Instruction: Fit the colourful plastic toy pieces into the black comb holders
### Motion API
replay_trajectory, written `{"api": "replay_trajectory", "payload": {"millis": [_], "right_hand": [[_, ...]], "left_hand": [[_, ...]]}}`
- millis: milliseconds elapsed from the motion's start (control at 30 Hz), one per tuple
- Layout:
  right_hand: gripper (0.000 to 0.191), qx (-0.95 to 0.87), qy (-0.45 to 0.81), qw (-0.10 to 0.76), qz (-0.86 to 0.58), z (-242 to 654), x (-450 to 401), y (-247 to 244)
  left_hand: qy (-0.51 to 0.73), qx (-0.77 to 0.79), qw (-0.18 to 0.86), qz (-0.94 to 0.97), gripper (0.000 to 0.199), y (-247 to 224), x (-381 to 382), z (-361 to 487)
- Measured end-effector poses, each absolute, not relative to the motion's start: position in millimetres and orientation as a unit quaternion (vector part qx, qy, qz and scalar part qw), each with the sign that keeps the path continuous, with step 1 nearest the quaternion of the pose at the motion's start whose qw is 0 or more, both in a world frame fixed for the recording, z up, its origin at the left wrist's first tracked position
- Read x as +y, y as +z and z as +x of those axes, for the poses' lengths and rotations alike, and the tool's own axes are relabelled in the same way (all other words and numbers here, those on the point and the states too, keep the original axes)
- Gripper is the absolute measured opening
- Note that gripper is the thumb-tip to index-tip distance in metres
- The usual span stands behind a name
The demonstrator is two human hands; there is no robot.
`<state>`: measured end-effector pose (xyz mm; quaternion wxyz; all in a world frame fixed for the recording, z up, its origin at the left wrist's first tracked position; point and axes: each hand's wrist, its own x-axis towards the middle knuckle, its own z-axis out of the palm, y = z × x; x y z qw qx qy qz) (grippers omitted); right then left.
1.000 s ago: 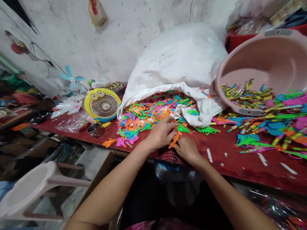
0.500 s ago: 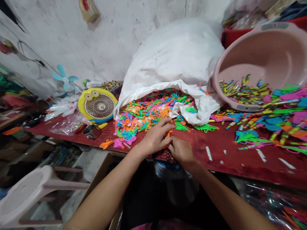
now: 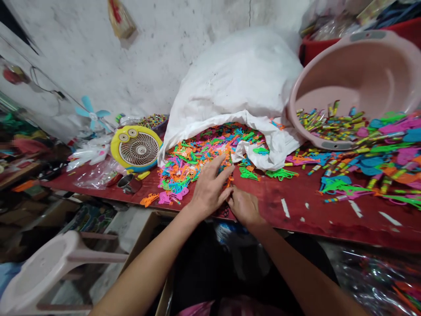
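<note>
My left hand (image 3: 210,186) is over the front of a pile of small bright plastic pieces (image 3: 184,164), its fingers spread and pointing up toward the pile. Right beside it, my right hand (image 3: 244,204) is closed near the table's front edge, its fingers around something I cannot make out; a bit of orange shows just above them. The pile spills from the mouth of a large white sack (image 3: 230,83). Green pieces (image 3: 281,174) lie right of my hands, and orange (image 3: 149,199) and pink ones (image 3: 166,197) lie to the left.
A pink basin (image 3: 371,74) lies tipped at the right, with small yellow tubes and colourful pieces spilling onto the red table (image 3: 269,197). Left are a yellow fan (image 3: 140,149), a metal cup (image 3: 129,184) and clear plastic bags. A pale stool (image 3: 49,267) stands lower left.
My left hand has shifted slightly left, and its fingers are more raised and spread. My right hand stays closed in nearly the same place. The view has moved slightly.
</note>
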<state>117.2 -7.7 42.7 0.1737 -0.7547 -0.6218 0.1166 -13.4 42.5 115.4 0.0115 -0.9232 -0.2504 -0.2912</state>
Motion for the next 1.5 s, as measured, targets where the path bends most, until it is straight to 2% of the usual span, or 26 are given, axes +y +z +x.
{"api": "replay_trajectory", "payload": {"millis": [100, 233, 400, 600, 767, 967, 1100, 1233, 1300, 1400, 1500], "right_hand": [[0.026, -0.619, 0.118, 0.197, -0.751, 116, -10, 44], [0.022, -0.618, 0.107, 0.235, -0.742, 118, -15, 38], [0.026, -0.632, 0.088, 0.283, -0.716, 117, -16, 23], [0.027, -0.652, 0.109, 0.251, -0.707, 109, -10, 31], [0.031, -0.647, 0.123, 0.218, -0.720, 98, -3, 44], [0.026, -0.684, 0.141, 0.235, -0.676, 92, -5, 38], [0.026, -0.683, 0.155, 0.289, -0.653, 96, -1, 24], [0.030, -0.630, 0.185, 0.379, -0.652, 106, 10, 15], [0.031, -0.607, 0.147, 0.444, -0.642, 113, 15, 21], [0.031, -0.597, 0.028, 0.545, -0.587, 124, 23, 44], [0.038, -0.650, -0.055, 0.566, -0.504, 128, 34, 78]], "left_hand": [[-0.336, -0.293, 0.063, -0.893, 0.043, 105, 29, -17], [-0.324, -0.347, 0.104, -0.874, 0.032, 93, 16, -17], [-0.307, -0.361, 0.107, -0.874, 0.022, 88, 11, -13], [-0.320, -0.365, 0.099, -0.869, 0.019, 85, 13, -19], [-0.347, -0.388, 0.084, -0.850, 0.024, 75, 15, -24], [-0.418, -0.477, 0.086, -0.768, 0.045, 46, 20, -34], [-0.405, -0.506, 0.106, -0.754, 0.052, 36, 24, -41], [-0.431, -0.507, 0.073, -0.743, 0.048, 29, 28, -45], [-0.458, -0.503, 0.033, -0.733, 0.046, 24, 31, -48], [-0.494, -0.488, -0.030, -0.719, 0.043, 17, 35, -52], [-0.509, -0.473, -0.058, -0.717, 0.038, 15, 38, -58]]}}
